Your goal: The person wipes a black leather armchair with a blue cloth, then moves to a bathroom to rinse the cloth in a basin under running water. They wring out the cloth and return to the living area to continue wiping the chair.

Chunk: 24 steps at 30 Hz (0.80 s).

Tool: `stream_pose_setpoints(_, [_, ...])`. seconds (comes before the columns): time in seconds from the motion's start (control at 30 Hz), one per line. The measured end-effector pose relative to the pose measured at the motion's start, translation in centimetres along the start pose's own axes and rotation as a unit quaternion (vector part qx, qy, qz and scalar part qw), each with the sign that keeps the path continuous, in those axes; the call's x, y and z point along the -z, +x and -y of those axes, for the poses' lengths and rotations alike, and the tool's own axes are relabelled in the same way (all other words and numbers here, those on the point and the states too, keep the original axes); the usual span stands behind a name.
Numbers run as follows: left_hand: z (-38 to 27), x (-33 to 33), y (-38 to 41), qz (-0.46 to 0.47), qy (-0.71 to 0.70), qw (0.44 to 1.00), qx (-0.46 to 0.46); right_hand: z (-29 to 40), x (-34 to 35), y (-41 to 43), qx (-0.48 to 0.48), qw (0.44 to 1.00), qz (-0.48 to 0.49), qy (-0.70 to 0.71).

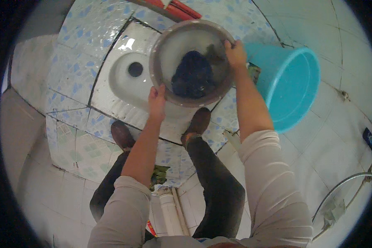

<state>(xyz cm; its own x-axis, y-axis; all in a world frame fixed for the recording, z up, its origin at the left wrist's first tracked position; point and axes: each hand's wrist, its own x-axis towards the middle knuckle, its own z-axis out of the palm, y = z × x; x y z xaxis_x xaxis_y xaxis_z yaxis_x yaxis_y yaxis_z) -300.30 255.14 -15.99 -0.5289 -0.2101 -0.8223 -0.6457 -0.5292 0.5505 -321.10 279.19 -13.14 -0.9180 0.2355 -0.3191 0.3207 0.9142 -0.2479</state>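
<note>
Both my hands hold a round brownish-grey basin (161,43) by its rim, over the right part of a white squat toilet (117,93). My left hand (157,100) grips the near left rim, thumb on top. At the far right rim, my right hand (236,54) is closed round the edge. Cloudy water and a dark blue cloth (193,74) lie in the basin; a smaller dark patch beside the cloth is unclear. The fingers beneath the rim are hidden.
A turquoise plastic bucket (293,90) lies on its side, right of my right forearm. Red objects (181,10) lie beyond the basin. My shoes stand on wet blue-flecked tiles (77,62) beside the toilet. A white pipe (170,210) runs near my legs, and a curved metal hose (338,183) is at right.
</note>
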Motion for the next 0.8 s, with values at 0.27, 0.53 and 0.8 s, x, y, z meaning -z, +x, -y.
stream_pose_setpoints(0.27, [-3.5,2.5,-0.3,-0.102,-0.115,0.985,-0.078,0.5,-0.3,-6.9,-0.04,0.982,-0.108,0.152])
stream_pose_setpoints(0.53, [-14.7,11.9,-14.8,-0.227,-0.043,0.971,-0.069,9.4,6.0,-19.6,-0.044,0.954,-0.01,0.297])
stream_pose_setpoints(0.8, [-25.5,21.4,-32.2,-0.274,0.041,0.956,-0.092,21.5,17.9,-29.6,-0.03,0.923,0.161,0.347])
